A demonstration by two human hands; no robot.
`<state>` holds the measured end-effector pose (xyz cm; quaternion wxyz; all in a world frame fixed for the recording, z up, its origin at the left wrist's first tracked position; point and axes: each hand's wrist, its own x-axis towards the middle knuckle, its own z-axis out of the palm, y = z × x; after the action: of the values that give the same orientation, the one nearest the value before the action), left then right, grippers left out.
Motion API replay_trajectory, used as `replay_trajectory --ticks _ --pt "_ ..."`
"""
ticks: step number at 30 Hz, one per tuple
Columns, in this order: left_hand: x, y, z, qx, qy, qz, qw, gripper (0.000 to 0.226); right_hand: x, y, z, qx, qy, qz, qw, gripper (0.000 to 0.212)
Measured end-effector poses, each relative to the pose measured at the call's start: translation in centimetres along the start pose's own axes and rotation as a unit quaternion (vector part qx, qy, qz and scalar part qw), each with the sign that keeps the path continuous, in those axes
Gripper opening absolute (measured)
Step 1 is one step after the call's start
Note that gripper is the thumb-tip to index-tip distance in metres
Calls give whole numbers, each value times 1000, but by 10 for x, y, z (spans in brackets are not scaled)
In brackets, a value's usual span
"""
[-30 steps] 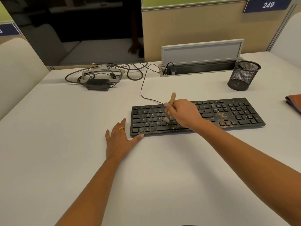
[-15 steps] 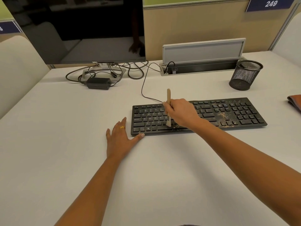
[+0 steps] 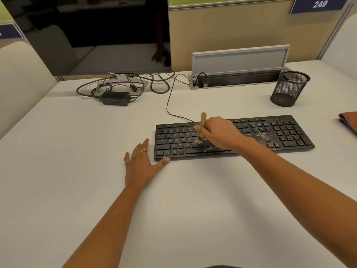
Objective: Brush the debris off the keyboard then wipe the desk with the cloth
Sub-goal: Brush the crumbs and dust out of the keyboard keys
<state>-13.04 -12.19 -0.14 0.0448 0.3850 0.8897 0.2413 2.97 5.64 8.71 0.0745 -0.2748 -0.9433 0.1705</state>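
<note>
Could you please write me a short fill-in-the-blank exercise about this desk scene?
1. The right hand holds a ____ over the keyboard.
2. The left hand lies flat on the ____.
3. Most debris sits on the keyboard's ____ end.
4. The orange ____ lies untouched, far right.
Missing words: brush; desk; right; cloth.

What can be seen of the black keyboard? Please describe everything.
The keyboard is black, flat, seemingly plastic, with a number pad. It lies on the white desk. Brown debris is scattered over its right part and near the space bar. A thin cable leaves its back edge. The right hand holds a wooden brush with bristles on the middle keys; the thumb of the left hand touches its front left corner.
</note>
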Motion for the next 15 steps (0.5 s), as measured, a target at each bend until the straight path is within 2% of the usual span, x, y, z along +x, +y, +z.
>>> replay_trajectory --ticks 5,10,15 --pt "0 1 0 -3 3 2 1000 96 -4 -7 5 22 2 9 1000 47" --pt "-1 1 0 -6 4 3 1000 95 0 -9 5 82 74 54 992 46" --pt "-1 2 0 -10 6 5 1000 95 -1 -10 14 71 48 53 995 48"
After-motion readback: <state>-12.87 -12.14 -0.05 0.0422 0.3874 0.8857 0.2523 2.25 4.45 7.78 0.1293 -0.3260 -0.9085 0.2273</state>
